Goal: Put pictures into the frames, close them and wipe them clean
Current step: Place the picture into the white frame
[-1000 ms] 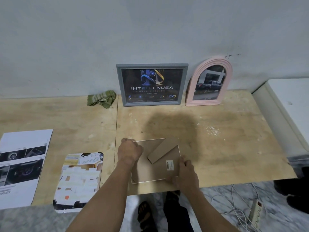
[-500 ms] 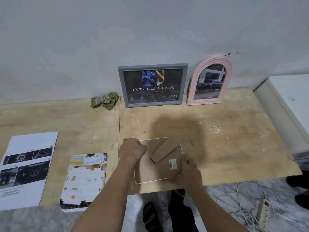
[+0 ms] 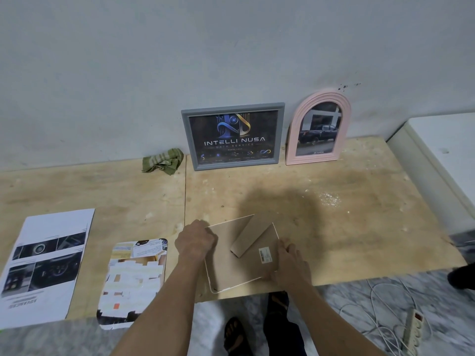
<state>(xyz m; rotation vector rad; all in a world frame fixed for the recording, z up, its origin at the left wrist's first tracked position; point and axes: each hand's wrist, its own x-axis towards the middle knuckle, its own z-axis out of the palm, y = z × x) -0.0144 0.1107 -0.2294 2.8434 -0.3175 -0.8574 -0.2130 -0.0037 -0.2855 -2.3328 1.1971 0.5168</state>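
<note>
A white-edged picture frame (image 3: 231,263) lies face down near the table's front edge, its brown backing and folded stand (image 3: 250,240) upward, a barcode sticker at its right. My left hand (image 3: 196,240) is closed over the frame's upper left corner. My right hand (image 3: 290,260) grips its lower right edge. A grey frame (image 3: 232,136) with a dark logo picture and a pink arched frame (image 3: 318,129) with a truck picture lean against the wall. A green cloth (image 3: 164,160) lies left of the grey frame.
A round-cornered print (image 3: 133,281) and a white sheet with dark photos (image 3: 43,265) lie at the table's front left. A white cabinet (image 3: 444,160) stands at the right. Cables and a power strip (image 3: 411,330) lie on the floor. White crumbs (image 3: 329,199) dot the plywood table (image 3: 359,227).
The frame's far edge has tilted up and turned a little clockwise under both hands. The view has shifted slightly; both hands keep their places on the frame.
</note>
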